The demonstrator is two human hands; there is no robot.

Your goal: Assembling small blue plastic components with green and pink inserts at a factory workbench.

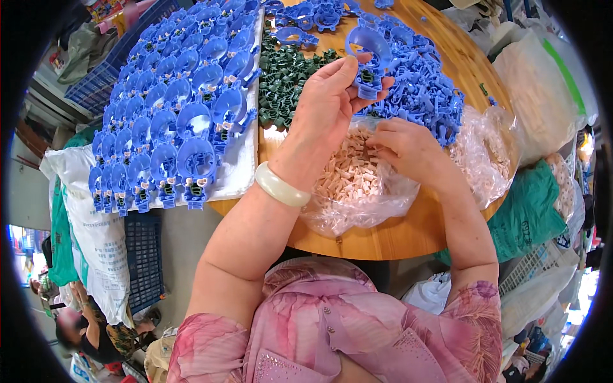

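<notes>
Left hand: left hand [329, 96] is raised over the round wooden table [396, 239], fingers closed around a blue plastic ring piece [368, 56], pinching its lower stem so the ring stands above the fingertips.
Right hand: right hand [402, 143] is down in the open clear bag of pale pegs [351, 175], fingertips curled among them; whether it has one pinched already I cannot tell, the fingers hide it.
Blue piece: an open round loop on top, a narrower body below with a small dark insert showing near the thumb; bright blue, glossy moulded plastic, held roughly upright and facing the person.
Where it sits: just above the far edge of the bag, in front of the loose heap of blue parts [418, 89].
Doing it well: I would judge it best to keep the piece steady by its stem with the body facing up, and to lift a single peg by its end so it can be lined up cleanly instead of dragging several out.
Nearby: a pile of dark green small parts [284, 80] lies just left of the raised hand; finished-looking blue pieces in overlapping rows [172, 121] cover a white sack [96, 230] at the left; a pale bangle [281, 185] circles the left wrist.
</notes>
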